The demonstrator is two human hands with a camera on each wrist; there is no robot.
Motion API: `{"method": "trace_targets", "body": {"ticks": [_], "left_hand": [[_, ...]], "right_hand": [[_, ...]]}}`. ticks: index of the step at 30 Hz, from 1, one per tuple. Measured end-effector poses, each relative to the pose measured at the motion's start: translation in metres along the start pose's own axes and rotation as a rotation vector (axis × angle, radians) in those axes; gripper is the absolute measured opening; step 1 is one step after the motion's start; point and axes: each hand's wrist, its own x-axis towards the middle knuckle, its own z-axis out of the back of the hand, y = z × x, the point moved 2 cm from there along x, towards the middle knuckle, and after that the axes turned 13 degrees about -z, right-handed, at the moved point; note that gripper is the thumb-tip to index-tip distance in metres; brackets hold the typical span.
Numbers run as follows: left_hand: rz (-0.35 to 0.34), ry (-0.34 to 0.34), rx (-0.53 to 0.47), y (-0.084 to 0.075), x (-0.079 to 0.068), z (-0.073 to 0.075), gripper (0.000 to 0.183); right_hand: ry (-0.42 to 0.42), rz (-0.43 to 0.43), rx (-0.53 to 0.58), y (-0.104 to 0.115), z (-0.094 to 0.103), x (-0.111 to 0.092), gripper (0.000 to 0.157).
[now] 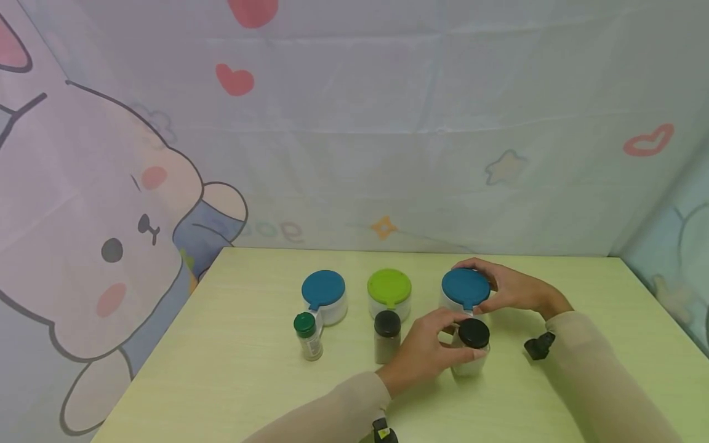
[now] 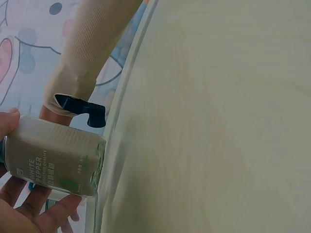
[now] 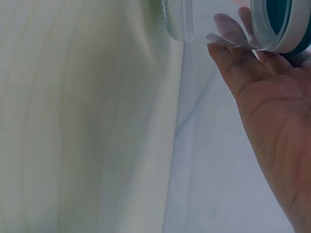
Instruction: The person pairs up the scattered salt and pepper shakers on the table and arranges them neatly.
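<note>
My left hand [image 1: 426, 347] grips a small glass spice jar [image 1: 469, 363] with a black lid, thumb on its near side. In the left wrist view that jar [image 2: 58, 158] reads "white pepper", and part of my left hand [image 2: 34, 211] shows beneath it. Just behind, my right hand [image 1: 515, 290] holds a round canister [image 1: 465, 287] with a blue lid, the fingers around its far side and the thumb at the front. From the right wrist, the canister [image 3: 199, 22] looks clear-walled, with my right hand [image 3: 272, 102] against it.
Left of the hands stand a green-lidded canister [image 1: 389, 287] and another blue-lidded canister [image 1: 324, 288]. In front of these are a black-capped spice jar [image 1: 387, 338], close to my left hand, and a green-capped shaker [image 1: 308, 337]. A printed cloth [image 1: 354, 154] hangs behind the table [image 1: 232, 369].
</note>
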Motion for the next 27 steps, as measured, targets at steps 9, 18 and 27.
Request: {"method": "trace_targets", "body": {"ticks": [9,18,27], "left_hand": [[0.006,0.002,0.009,0.0022,-0.0013,-0.0005,0.053],[-0.010,0.001,0.028,0.0034,-0.0021,-0.0002,0.052],[0.000,0.016,0.042,0.0077,-0.0018,0.0018,0.054]], "right_hand": [[0.017,0.019,-0.013,-0.0019,-0.0020,0.0027,0.079],[0.031,0.020,-0.003,-0.0021,-0.0035,0.0033,0.079],[0.055,0.042,0.002,-0.0051,-0.0029,0.0052,0.083]]}}
